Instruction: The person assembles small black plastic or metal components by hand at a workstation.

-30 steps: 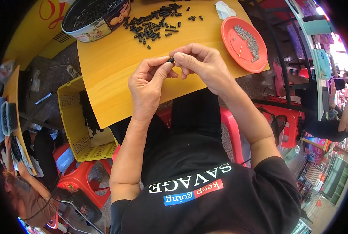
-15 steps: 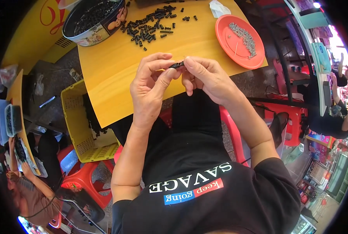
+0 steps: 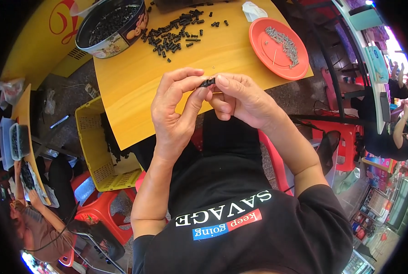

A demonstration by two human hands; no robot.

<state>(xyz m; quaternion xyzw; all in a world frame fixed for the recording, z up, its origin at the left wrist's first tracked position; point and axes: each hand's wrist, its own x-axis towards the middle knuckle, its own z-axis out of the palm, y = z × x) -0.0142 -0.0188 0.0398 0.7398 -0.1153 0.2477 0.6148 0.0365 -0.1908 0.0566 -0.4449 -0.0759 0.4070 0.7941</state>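
A small black ribbed plastic piece (image 3: 207, 82) is pinched between my two hands, above the near part of the yellow table (image 3: 142, 91). My left hand (image 3: 174, 102) grips its left end between thumb and forefinger, with the other fingers loosely curled. On its right end close the thumb and fingers of my right hand (image 3: 242, 96), which hide part of it. Beyond my hands lies a loose pile of small black parts (image 3: 169, 39). An orange-red plate (image 3: 258, 43) at the far right holds many tiny grey metal pieces (image 3: 285, 43) and a thin stick.
A round tin (image 3: 117, 43) full of black parts stands at the far left. Crumpled white tissue (image 3: 254, 10) lies behind the plate. Below the table's left edge is a yellow crate (image 3: 87, 146). At the far left another person (image 3: 44, 228) works beside red stools (image 3: 105, 210).
Both hands have moved slightly nearer to me with the black piece still pinched between them. The fingers of my right hand have shifted a little around its end.
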